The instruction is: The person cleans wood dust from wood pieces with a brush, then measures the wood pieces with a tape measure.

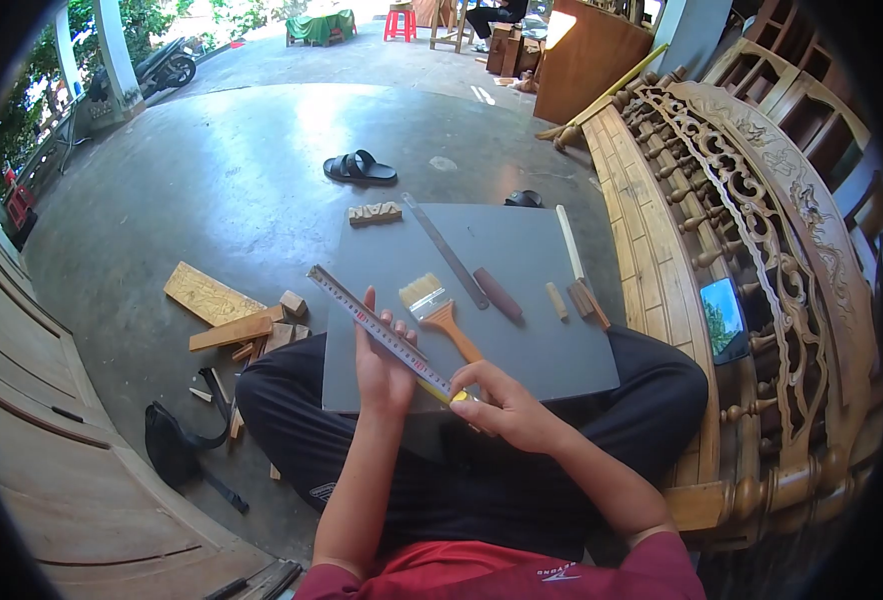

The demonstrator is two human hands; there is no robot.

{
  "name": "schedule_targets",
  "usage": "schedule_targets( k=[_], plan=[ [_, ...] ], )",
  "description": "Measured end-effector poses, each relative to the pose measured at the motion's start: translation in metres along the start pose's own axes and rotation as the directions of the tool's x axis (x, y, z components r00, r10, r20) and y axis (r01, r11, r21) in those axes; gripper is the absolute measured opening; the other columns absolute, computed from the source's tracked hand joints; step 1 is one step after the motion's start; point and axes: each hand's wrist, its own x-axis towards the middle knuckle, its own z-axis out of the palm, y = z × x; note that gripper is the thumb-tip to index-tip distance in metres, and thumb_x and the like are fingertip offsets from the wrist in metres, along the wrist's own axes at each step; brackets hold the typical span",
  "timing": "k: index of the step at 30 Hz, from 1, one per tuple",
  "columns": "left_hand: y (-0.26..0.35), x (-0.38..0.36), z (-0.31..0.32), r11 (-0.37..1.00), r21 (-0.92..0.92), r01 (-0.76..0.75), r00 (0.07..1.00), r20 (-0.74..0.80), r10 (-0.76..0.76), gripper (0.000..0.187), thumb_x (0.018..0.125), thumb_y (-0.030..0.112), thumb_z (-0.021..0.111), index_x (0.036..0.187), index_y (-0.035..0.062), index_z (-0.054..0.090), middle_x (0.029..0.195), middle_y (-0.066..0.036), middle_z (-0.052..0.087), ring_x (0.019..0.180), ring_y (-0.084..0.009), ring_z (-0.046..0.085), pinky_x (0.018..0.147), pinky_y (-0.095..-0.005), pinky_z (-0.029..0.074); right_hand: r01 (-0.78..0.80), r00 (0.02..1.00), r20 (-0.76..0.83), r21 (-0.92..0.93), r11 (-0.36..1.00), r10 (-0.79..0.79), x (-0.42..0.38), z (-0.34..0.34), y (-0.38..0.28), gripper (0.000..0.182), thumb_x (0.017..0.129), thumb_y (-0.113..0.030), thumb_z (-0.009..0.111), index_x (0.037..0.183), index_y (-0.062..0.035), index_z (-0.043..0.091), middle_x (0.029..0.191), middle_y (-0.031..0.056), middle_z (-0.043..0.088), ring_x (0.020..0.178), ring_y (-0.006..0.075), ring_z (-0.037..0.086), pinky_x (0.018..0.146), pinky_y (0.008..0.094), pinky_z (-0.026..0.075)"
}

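A grey board (522,250) rests across my crossed legs. My left hand (382,365) presses a long metal ruler (347,300) flat against the board, fingers spread over it. At the ruler's near end my right hand (507,405) pinches a yellow pencil or marker (442,392), its tip touching the board. A paintbrush (440,312) with an orange handle lies just right of the ruler.
Also on the board are a steel rule (447,250), a dark red tool handle (499,293), small wood sticks (570,240) and a carved wood block (374,213). Wood scraps (224,310) and a black bag (172,445) lie on the floor left. Carved bench (732,200) stands right, with a phone (724,318). Sandals (360,168) ahead.
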Motion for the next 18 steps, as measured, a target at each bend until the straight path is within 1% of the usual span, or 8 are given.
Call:
schedule_targets(
  k=[4, 7, 10, 13, 16, 18],
  plan=[
    [0.0, 0.0, 0.005, 0.999, 0.037, -0.018, 1.0, -0.016, 0.019, 0.045, 0.121, 0.036, 0.036, 0.163, 0.0202, 0.043, 0.101, 0.003, 0.046, 0.088, -0.0098, 0.049, 0.087, -0.0294, 0.048, 0.003, 1.0, 0.004, 0.002, 1.0, -0.003, 0.001, 0.0, -0.002, 0.027, 0.107, -0.031, 0.07, 0.119, -0.007, 0.064, 0.116, 0.007, 0.055, 0.073, 0.0084, 0.06, 0.066, 0.0259, 0.049],
    [0.0, 0.002, 0.0, 0.999, 0.033, -0.021, 1.0, 0.007, 0.021, 0.045, 0.121, 0.036, 0.036, 0.163, 0.0197, 0.043, 0.102, 0.003, 0.046, 0.089, -0.0101, 0.048, 0.087, -0.0295, 0.048, 0.08, 0.997, -0.007, 0.141, 0.987, -0.08, 0.004, 0.002, 0.006, 0.025, 0.109, -0.03, 0.068, 0.12, -0.007, 0.064, 0.119, 0.007, 0.055, 0.074, 0.0081, 0.059, 0.067, 0.0259, 0.049],
    [-0.001, 0.004, -0.002, 1.0, -0.005, -0.009, 1.0, 0.008, 0.009, 0.045, 0.122, 0.033, 0.034, 0.164, 0.0213, 0.043, 0.1, 0.002, 0.048, 0.087, -0.0116, 0.051, 0.087, -0.0314, 0.051, 0.086, 0.996, -0.014, 0.147, 0.985, -0.085, 0.006, -0.002, 0.011, 0.016, 0.111, -0.02, 0.063, 0.12, -0.0063, 0.065, 0.133, 0.0076, 0.054, 0.112, 0.0145, 0.06, 0.098, 0.0311, 0.05],
    [-0.001, 0.005, -0.003, 1.0, -0.008, -0.009, 1.0, 0.015, 0.009, 0.045, 0.122, 0.034, 0.033, 0.164, 0.0208, 0.043, 0.1, 0.002, 0.048, 0.088, -0.0116, 0.051, 0.087, -0.0315, 0.051, 0.143, 0.99, -0.02, 0.112, 0.983, -0.142, 0.008, -0.007, 0.017, 0.016, 0.111, -0.022, 0.064, 0.117, -0.0071, 0.069, 0.132, 0.008, 0.055, 0.127, 0.0158, 0.054, 0.112, 0.0344, 0.044],
    [-0.002, 0.006, -0.006, 1.0, -0.016, -0.013, 0.999, 0.032, 0.013, 0.046, 0.122, 0.034, 0.033, 0.164, 0.0205, 0.043, 0.1, 0.002, 0.048, 0.087, -0.0116, 0.05, 0.087, -0.0315, 0.051, 0.069, 0.997, -0.041, -0.001, 0.998, -0.069, 0.006, -0.004, 0.008, 0.018, 0.11, -0.024, 0.066, 0.116, -0.0079, 0.071, 0.133, 0.0075, 0.055, 0.121, 0.0156, 0.058, 0.108, 0.0342, 0.047],
    [-0.002, 0.008, -0.004, 1.0, -0.003, -0.025, 0.999, 0.032, 0.025, 0.046, 0.122, 0.034, 0.032, 0.164, 0.0204, 0.043, 0.1, 0.002, 0.048, 0.087, -0.0116, 0.05, 0.087, -0.0313, 0.05, 0.019, 0.999, -0.041, 0.041, 0.999, -0.017, 0.008, -0.003, 0.009, 0.02, 0.11, -0.026, 0.067, 0.119, -0.0085, 0.07, 0.13, 0.0077, 0.056, 0.118, 0.0159, 0.059, 0.104, 0.0342, 0.048]
  ],
)
